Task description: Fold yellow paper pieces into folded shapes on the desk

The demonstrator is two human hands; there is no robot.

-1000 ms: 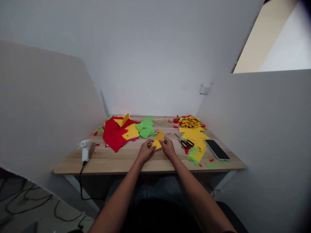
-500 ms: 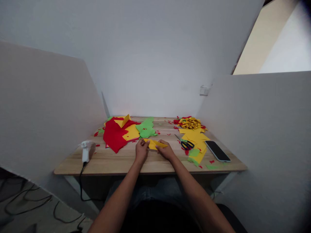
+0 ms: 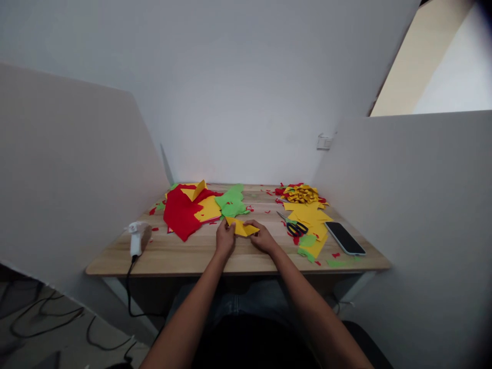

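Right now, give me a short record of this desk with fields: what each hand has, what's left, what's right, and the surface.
left hand: grip on the yellow paper, left end
right hand: grip on the same paper, right end
paper state: folded, low over the desk
left side: red sheet, green scraps, glue gun
right side: scissors, yellow sheets, phone

A light wooden table (image 3: 180, 256) stands in a white-walled booth, with plain white partition panels (image 3: 65, 169) on both sides. A small white fitting (image 3: 324, 141) is mounted on the back wall (its kind is unclear), and dark cables (image 3: 46, 318) trail across the grey floor at lower left.
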